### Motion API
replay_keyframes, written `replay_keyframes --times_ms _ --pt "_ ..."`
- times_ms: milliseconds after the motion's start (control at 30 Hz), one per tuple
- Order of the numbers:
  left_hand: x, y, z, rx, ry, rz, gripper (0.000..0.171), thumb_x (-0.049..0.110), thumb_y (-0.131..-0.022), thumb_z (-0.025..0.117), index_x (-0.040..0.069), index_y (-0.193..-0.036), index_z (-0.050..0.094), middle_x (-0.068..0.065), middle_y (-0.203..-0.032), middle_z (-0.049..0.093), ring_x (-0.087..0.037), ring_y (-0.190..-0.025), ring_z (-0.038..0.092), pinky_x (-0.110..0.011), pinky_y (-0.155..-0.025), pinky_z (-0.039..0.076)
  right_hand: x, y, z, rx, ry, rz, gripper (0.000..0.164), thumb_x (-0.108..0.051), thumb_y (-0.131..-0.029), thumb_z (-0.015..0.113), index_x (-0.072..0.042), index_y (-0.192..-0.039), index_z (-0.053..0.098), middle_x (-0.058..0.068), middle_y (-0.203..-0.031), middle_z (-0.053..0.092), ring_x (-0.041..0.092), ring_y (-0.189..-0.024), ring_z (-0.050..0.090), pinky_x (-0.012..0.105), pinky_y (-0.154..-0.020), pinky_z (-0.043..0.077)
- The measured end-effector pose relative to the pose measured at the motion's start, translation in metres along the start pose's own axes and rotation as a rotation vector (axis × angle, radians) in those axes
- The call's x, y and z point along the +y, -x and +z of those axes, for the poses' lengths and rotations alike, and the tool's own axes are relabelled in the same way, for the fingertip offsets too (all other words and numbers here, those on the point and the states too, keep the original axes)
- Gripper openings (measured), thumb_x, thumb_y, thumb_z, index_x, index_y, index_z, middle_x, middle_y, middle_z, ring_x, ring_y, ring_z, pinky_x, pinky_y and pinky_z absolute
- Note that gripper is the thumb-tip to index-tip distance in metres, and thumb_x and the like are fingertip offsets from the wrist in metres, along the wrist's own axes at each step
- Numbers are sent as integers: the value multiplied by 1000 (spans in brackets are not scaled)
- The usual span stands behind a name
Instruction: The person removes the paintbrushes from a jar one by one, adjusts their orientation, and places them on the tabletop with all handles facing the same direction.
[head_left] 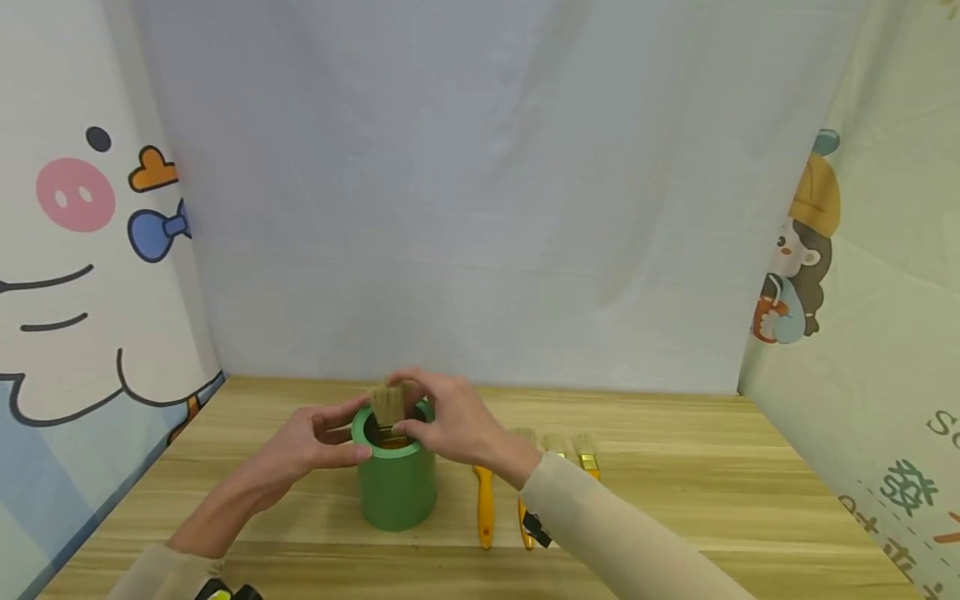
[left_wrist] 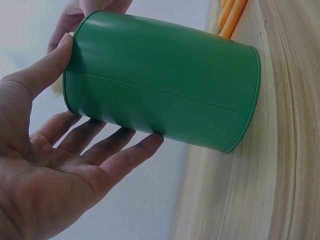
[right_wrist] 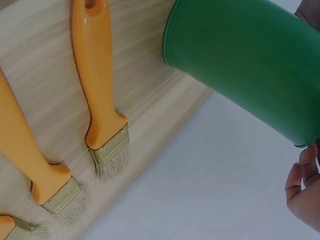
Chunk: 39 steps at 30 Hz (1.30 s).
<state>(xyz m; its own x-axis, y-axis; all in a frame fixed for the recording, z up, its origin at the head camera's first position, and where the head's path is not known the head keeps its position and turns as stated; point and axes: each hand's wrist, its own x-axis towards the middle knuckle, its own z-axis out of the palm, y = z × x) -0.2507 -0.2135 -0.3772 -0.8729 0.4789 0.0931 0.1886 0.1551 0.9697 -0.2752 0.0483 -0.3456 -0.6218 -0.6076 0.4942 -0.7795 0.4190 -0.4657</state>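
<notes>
A green cylindrical pot stands upright on the wooden table. My left hand grips it near the top, thumb at the rim and fingers along the opposite side, as the left wrist view shows. Inside the pot's mouth a paintbrush stands bristles up, its handle hidden by the wall. My right hand reaches over the rim and pinches this paintbrush near the metal band, thumb in front and fingers behind. In the right wrist view only the fingertips of the right hand show, beside the pot's rim.
Several paintbrushes with orange handles lie right of the pot, among them a near paintbrush and a second paintbrush. My right forearm passes over them. The wooden table ends at a pale cloth backdrop, with printed cloths at both sides.
</notes>
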Motion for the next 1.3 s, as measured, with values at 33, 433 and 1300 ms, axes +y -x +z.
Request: replay_keyframes --times_ms 33,433,1300 --pt "0 0 0 -1 -2 2 81 18 -98 78 5 -165 34 -21 -165 36 -51 -145 39 -48 -105 52 0 0 0 1 3 -2 50 -11 -94 82 -12 -140 61 2 -99 75 10 -80 66 24 -71 51" --pt "2 -1 1 -1 -7 -6 81 19 -98 78 5 -165 34 -20 -166 35 -51 -145 39 -50 -106 51 -1 4 -5 -5 -49 53 48 -9 -98 78 -14 -142 62 -2 -98 71 16 -67 53 24 -60 39" --pt "-1 0 -2 5 -18 -12 81 19 -96 79 8 -165 37 -21 -166 34 -52 -146 37 -53 -108 49 -31 -23 -85 213 -229 -33 49 4 -95 77 -5 -141 63 11 -102 77 16 -87 76 32 -76 61"
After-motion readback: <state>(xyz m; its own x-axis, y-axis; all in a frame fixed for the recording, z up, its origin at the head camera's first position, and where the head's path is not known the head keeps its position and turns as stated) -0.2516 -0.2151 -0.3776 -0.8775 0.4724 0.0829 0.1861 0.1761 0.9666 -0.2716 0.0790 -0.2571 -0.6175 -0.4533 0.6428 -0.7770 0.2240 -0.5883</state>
